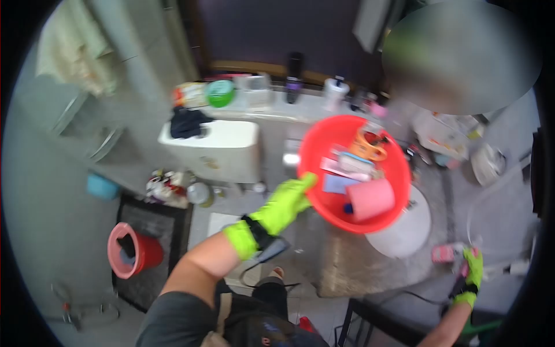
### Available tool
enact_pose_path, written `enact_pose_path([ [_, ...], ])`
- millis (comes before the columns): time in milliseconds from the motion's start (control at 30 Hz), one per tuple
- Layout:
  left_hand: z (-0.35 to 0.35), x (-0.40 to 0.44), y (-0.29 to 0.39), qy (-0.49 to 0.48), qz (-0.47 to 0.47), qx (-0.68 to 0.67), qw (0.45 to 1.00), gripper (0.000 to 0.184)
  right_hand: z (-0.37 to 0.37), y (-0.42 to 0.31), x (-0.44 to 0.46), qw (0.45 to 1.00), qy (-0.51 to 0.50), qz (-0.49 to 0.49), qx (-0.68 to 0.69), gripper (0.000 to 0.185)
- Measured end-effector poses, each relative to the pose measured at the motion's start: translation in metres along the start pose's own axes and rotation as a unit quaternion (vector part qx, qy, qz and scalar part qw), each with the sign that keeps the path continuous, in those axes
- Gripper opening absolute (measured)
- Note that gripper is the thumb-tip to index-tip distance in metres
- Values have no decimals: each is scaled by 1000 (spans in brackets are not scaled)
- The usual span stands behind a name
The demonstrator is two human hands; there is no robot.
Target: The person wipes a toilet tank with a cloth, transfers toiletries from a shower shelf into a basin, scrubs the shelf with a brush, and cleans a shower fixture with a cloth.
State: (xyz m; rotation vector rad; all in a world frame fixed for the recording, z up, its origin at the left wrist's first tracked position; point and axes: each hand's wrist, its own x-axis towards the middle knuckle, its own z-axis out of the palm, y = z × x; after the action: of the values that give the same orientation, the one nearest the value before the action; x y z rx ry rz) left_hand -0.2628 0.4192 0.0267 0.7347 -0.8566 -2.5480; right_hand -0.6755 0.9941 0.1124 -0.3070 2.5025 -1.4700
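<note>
My left hand (287, 203), in a yellow-green rubber glove, grips the near-left rim of a red plastic basin (324, 205). Inside the basin lie an orange mug (365, 148), a pink cup (373, 199) on its side, a flat blue piece (338, 184) and some pink and white items. The basin overlaps a round white sink (411, 234) from above. Far to the right, my right hand (473, 269), gloved alike, has its fingers closed around a small pink object, blurred. Beside those fingers, a pink-and-white item (444, 253) rests on the counter.
A stone-look counter (352, 266) runs below the basin. Behind it, a white toilet tank (217, 150) and a ledge with a green tub (220, 92) and bottles stand by the wall. On a dark mat at left is a red bucket (147, 254). Dark cords hang near my arms.
</note>
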Motion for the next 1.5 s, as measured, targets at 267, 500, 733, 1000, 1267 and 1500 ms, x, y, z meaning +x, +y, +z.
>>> enact_pose_path([
  [267, -52, -92, -63, 36, -168, 207, 963, 24, 66, -66, -64, 993, 60, -32, 93, 52],
  [500, 20, -86, -91, -200, -214, 351, 889, 18, 34, -53, -38, 978, 101, -75, -166, 59],
  [733, 91, -57, -102, -401, -57, 582, 705, 46, 44, -46, -52, 991, 85, -92, -56, 55],
  [1000, 157, -14, -189, -424, 186, 494, 736, 109, 107, -72, -136, 986, -85, -125, -69, 64],
  [1267, 197, 25, -298, -364, -19, 100, 926, 75, 177, -21, -144, 986, -92, 7, 140, 48],
  [1500, 172, -10, -312, -365, -43, 90, 926, 67, 197, -26, -210, 911, 65, -5, 406, 53],
])
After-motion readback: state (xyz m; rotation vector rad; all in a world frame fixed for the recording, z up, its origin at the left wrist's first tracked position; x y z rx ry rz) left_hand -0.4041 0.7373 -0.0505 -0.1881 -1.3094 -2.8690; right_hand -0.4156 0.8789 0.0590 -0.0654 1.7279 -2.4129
